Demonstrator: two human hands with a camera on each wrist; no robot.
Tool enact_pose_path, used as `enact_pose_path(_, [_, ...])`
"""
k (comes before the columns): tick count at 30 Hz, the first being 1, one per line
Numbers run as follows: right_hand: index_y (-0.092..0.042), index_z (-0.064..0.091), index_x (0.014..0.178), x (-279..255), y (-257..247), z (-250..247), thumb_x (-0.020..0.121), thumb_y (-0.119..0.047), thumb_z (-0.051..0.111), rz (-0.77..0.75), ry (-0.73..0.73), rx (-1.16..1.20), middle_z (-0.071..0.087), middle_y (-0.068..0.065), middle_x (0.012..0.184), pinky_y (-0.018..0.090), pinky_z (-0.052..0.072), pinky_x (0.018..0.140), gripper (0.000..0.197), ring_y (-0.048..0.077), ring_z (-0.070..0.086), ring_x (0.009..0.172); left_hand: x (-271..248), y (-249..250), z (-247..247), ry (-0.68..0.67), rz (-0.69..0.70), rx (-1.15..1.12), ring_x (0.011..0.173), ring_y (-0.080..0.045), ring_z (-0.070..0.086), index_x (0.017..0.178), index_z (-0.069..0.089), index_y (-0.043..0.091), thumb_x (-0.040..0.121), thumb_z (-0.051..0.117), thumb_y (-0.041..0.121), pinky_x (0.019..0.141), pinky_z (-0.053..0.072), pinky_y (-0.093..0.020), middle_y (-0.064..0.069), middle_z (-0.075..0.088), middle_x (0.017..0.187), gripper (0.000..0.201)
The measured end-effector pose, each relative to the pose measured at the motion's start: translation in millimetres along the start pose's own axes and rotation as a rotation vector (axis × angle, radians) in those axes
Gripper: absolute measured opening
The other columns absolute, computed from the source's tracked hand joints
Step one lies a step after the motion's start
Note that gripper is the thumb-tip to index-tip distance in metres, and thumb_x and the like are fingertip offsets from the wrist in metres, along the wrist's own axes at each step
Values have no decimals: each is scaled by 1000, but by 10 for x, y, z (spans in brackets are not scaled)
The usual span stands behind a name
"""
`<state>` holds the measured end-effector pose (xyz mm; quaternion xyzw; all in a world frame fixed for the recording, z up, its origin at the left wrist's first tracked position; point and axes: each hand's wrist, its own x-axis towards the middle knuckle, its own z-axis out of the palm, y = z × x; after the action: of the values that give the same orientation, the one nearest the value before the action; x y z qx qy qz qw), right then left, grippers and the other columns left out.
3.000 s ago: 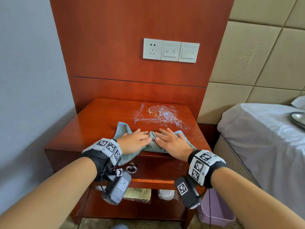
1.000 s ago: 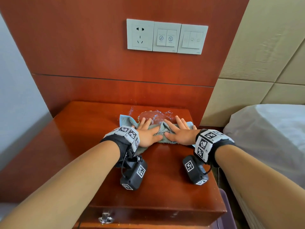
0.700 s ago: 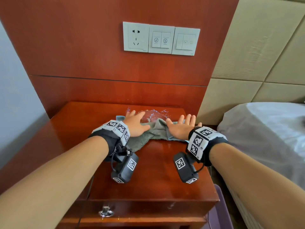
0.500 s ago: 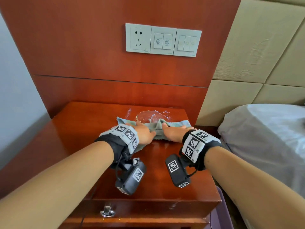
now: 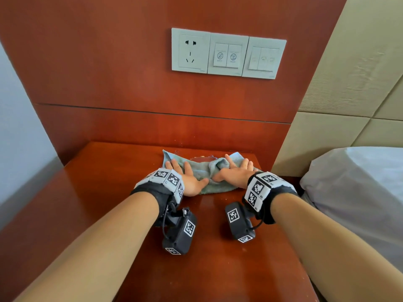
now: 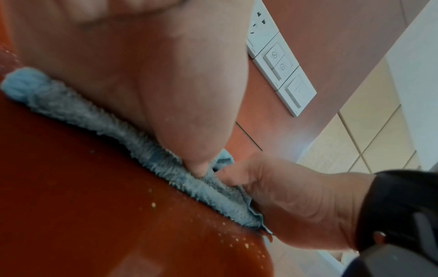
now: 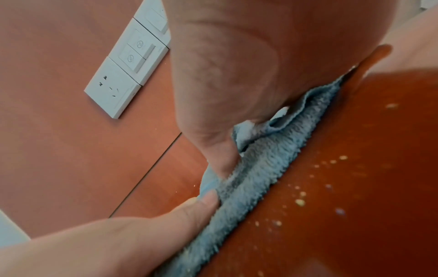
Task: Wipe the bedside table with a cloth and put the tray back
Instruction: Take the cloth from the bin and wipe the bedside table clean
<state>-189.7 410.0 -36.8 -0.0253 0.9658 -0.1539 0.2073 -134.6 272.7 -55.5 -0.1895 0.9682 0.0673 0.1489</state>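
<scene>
A grey-blue cloth lies bunched at the back of the red-brown bedside table, close to the wall panel. My left hand presses flat on the cloth's left half with straight fingers. My right hand presses flat on its right half, thumbs nearly meeting in the middle. A small wet patch shows just beyond the cloth between the hands. In the left wrist view the cloth edge lies under my palm. The right wrist view shows the cloth with pale crumbs on the wood beside it. No tray is in view.
A white socket and switch panel sits on the wooden wall above the table. A bed with a white sheet stands right of the table, with a beige padded headboard behind it. A grey wall borders the left side.
Both hands have pushed the cloth from the table's front edge to the back over the spill. The wet patch has shrunk to a small spot. In the last half second the fingers spread flat again.
</scene>
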Motion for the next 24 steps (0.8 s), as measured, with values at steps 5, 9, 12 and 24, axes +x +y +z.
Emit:
enact_pose_path(5, [-47,7,151,140,-252,49,63,-48,48,-65,10,22,-11,10,162,49,-6,119,97,26,-15,149,220,-136,-43,-12,87,19,148,-34,-18,154,-5,19,87,27,73,120,-5,-50,-16,-16,160,92])
enact_pose_path(9, [-39,3,154,329,-475,158,51,-45,50,-65,-54,17,-13,1,163,47,-6,120,113,22,-15,149,267,-317,-79,-35,141,36,149,-29,-18,154,-5,24,86,27,74,121,-5,-46,-12,-16,161,91])
enact_pose_path(12, [-40,5,153,540,-626,330,41,-48,47,-61,-87,36,-8,-3,163,48,-4,120,120,20,-12,150,263,-513,-137,-46,153,35,149,-28,-18,154,-7,24,87,29,73,121,-5,-45,-12,-17,161,90])
enact_pose_path(24, [-27,2,155,1,-1443,690,74,-59,47,-186,-95,11,-8,3,163,44,-6,121,99,22,-13,150,177,-1653,-263,-102,43,26,148,-28,-19,153,-13,23,89,27,71,121,-6,-41,-13,-19,160,89])
